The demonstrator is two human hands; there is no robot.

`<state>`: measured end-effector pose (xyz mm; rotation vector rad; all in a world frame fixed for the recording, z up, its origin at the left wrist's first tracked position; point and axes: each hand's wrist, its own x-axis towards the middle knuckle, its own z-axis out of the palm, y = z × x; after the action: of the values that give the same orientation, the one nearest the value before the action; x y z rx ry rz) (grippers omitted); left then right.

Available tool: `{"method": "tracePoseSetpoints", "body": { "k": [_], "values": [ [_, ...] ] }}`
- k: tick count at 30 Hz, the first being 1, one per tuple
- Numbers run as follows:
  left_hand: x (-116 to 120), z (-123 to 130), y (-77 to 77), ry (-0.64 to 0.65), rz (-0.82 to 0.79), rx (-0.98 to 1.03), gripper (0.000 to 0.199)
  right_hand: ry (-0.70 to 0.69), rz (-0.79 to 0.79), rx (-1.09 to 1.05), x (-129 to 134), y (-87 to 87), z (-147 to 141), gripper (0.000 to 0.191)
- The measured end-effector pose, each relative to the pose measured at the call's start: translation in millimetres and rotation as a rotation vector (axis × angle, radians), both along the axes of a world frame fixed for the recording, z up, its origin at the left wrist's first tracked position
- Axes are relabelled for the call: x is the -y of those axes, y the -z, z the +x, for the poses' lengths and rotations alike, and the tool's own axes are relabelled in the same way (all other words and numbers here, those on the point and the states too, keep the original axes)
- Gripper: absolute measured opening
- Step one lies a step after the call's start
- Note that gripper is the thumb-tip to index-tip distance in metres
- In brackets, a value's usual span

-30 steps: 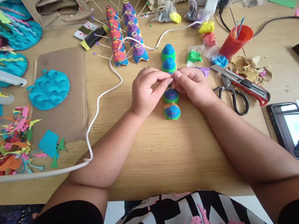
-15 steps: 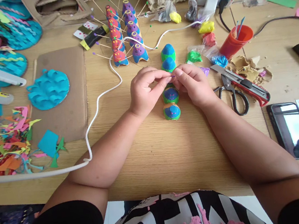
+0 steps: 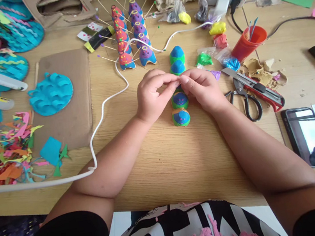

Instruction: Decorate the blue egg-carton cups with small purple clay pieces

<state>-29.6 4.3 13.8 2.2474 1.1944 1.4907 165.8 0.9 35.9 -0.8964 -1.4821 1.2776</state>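
Note:
My left hand (image 3: 154, 95) is closed in a pinch, thumb and forefinger pressed together. It meets my right hand (image 3: 203, 87), also pinched, with the fingertips of both touching. A tiny bit of purple clay showed between them a moment ago; the fingers now hide it. Below and behind the hands runs a row of blue and green clay-covered domes. The nearest dome (image 3: 181, 117) and the dome behind it (image 3: 179, 100) carry small pinkish faces. Two plain domes, one a blue-topped dome (image 3: 176, 54), stand beyond the hands. Fingers partly cover the middle of the row.
Red figures (image 3: 126, 59) and purple figures (image 3: 147, 55) with sticks stand behind, crossed by a white cable (image 3: 103, 110). At right lie scissors (image 3: 248, 104), a box cutter (image 3: 259, 89), a red cup (image 3: 248, 44) and a phone (image 3: 308, 137). Cardboard (image 3: 83, 121) and paper scraps (image 3: 15, 155) lie left.
My right thumb and fingers have closed in against the left fingertips, covering the purple bit that was visible. The arms and the domes stay where they were.

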Motion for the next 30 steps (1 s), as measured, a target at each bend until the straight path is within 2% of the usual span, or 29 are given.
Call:
{"method": "tracePoseSetpoints", "body": {
  "k": [10, 20, 30],
  "values": [
    [-2.2, -5.3, 0.0, 0.028, 0.031, -0.028, 0.023, -0.01, -0.043, -0.056, -2.7, -2.9, 0.0, 0.058],
    [-0.9, -1.8, 3.2, 0.046, -0.009, -0.01, 0.025, 0.033, -0.088, -0.133, -7.0, 6.2, -2.3, 0.06],
    [-0.8, -2.2, 2.3, 0.027, -0.021, -0.018, 0.02, 0.025, -0.097, -0.095, -5.0, 0.2, -0.1, 0.061]
  ]
}}
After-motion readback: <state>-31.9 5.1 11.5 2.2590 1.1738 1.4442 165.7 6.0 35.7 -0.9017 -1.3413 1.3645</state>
